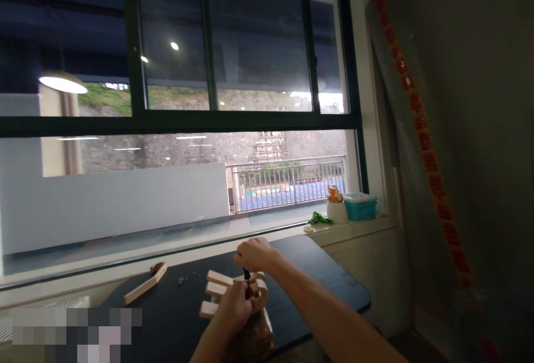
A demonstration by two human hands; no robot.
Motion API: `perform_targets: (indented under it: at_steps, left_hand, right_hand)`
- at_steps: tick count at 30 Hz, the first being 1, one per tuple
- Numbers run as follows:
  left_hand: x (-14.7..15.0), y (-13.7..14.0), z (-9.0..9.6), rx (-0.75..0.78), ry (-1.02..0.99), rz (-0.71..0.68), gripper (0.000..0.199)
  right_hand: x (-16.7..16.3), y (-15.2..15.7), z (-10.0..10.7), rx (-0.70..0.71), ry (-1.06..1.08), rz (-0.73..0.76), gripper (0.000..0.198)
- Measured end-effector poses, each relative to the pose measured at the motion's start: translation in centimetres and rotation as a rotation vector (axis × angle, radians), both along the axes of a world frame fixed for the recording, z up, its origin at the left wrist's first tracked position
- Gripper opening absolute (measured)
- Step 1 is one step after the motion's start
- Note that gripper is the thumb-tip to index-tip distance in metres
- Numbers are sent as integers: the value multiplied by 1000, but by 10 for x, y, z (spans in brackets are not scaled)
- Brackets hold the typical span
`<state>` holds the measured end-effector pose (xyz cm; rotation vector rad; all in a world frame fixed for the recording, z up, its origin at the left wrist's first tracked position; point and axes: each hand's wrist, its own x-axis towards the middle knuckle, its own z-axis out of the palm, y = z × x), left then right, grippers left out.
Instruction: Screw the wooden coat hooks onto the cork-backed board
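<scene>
My right hand is closed in a fist over the top of a black screwdriver, which points down. Below it, my left hand is closed at the wooden assembly, its fingertips close to the screwdriver's lower end. Pale wooden bars stick out to the left of this assembly, and a rounded wooden piece curves round its right side. Its middle is partly covered by my left hand, and the screwdriver's tip is hidden. Under the assembly sits a brown, shiny wrapped block.
On the dark table lie a bent wooden piece at left and several small screws. The windowsill holds a green cloth, a white jar and a teal box. A tall taped roll leans at right.
</scene>
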<state>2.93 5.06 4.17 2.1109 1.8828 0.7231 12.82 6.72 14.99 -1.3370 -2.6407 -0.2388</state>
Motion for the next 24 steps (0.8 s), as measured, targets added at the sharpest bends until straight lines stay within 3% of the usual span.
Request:
perform_targets:
  at_steps: [4, 11, 20, 24]
  left_hand:
    - [-1, 1, -1, -9, 1, -5, 12]
    - [-2, 1, -1, -12, -1, -11, 10]
    - [-2, 2, -3, 19, 8, -32, 10]
    - [-2, 1, -2, 27, 21, -24, 8]
  right_hand:
    - [-2, 1, -4, 26, 3, -20, 39]
    - [8, -2, 11, 4, -21, 73, 27]
    - [10, -5, -1, 30, 30, -33, 34]
    - [10, -2, 1, 36, 46, 8, 32]
